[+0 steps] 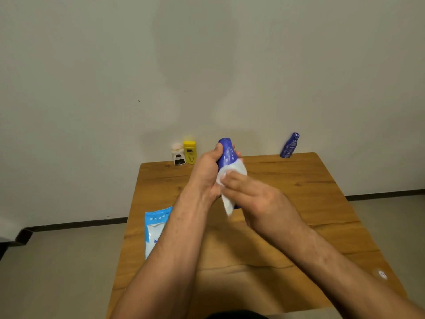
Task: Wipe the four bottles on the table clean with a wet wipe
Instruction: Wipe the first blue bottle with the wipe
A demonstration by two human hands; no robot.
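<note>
My left hand [207, 173] grips a blue bottle [226, 153], held above the middle of the wooden table [299, 203] with its cap end pointing away from me. My right hand [253, 196] holds a white wet wipe [232, 178] against the bottle's lower body, and the wipe's tail hangs down below it. At the table's far left edge stand a white bottle [178, 155] and a yellow bottle [190, 151], side by side. A second blue bottle [289, 145] stands at the far right edge.
A blue and white pack of wet wipes [154, 229] lies on the table's left side, partly hidden by my left forearm. A pale wall rises right behind the table. Grey floor shows on both sides.
</note>
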